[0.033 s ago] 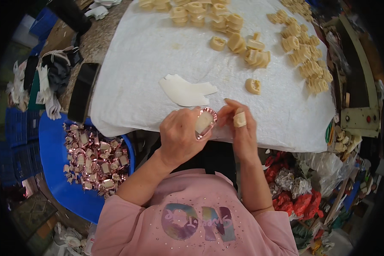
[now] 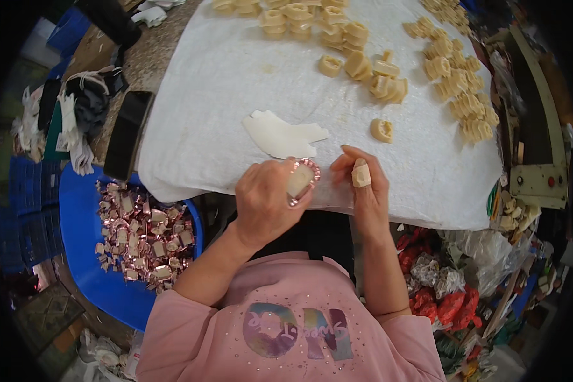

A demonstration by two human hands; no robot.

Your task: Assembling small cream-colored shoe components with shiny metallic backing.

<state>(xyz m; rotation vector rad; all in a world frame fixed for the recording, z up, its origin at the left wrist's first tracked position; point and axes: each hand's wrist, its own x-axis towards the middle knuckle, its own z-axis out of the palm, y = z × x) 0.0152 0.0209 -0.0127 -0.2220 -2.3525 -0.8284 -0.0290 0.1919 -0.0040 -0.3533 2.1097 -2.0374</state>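
My left hand [image 2: 264,202] is closed round a small piece with a shiny pink rim [image 2: 300,179] and a pale beige flat face, held at the table's near edge. To its right, my right hand [image 2: 369,200] is raised with its fingers loosely bent and apart. A beige wrap [image 2: 361,174] covers one of its digits. I see nothing held in that hand, and it is apart from the pink-rimmed piece. Just beyond the hands, a thin white irregular sheet [image 2: 283,135] lies on the white table covering [image 2: 204,127]. A single cream-coloured hollow piece [image 2: 381,130] sits farther right.
Stacked cream pieces [image 2: 388,88] stand at the far side, with another row [image 2: 458,83] along the right. A black phone [image 2: 128,134] lies at the left edge. Below it, a blue tub [image 2: 86,254] holds many pink shiny pieces. Plastic bags [image 2: 449,305] lie low at right.
The view has shifted slightly. My left hand has moved a little left with the pink-rimmed piece, so the gap to my right hand is wider.
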